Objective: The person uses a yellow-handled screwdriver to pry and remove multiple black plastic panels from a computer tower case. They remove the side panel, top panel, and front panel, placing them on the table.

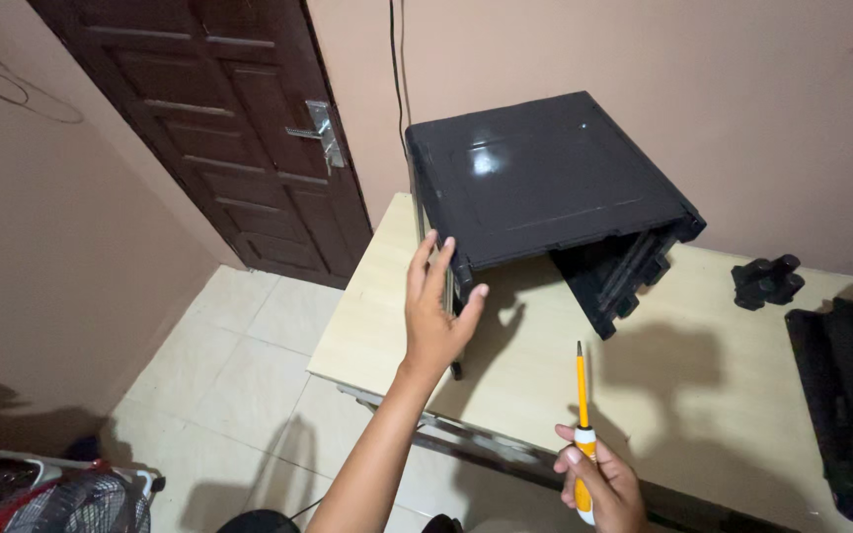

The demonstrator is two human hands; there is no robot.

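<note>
Your right hand is gripping the yellow screwdriver at 6 o'clock; left hand, open, is steadying the black case, upright on the desk, one panel detached.

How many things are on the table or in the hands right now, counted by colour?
Black: 3, the open-fronted casing under the left hand, a small part, a panel at the right edge.
Yellow and orange: 1, the screwdriver in the right hand.
Total: 4.
</note>
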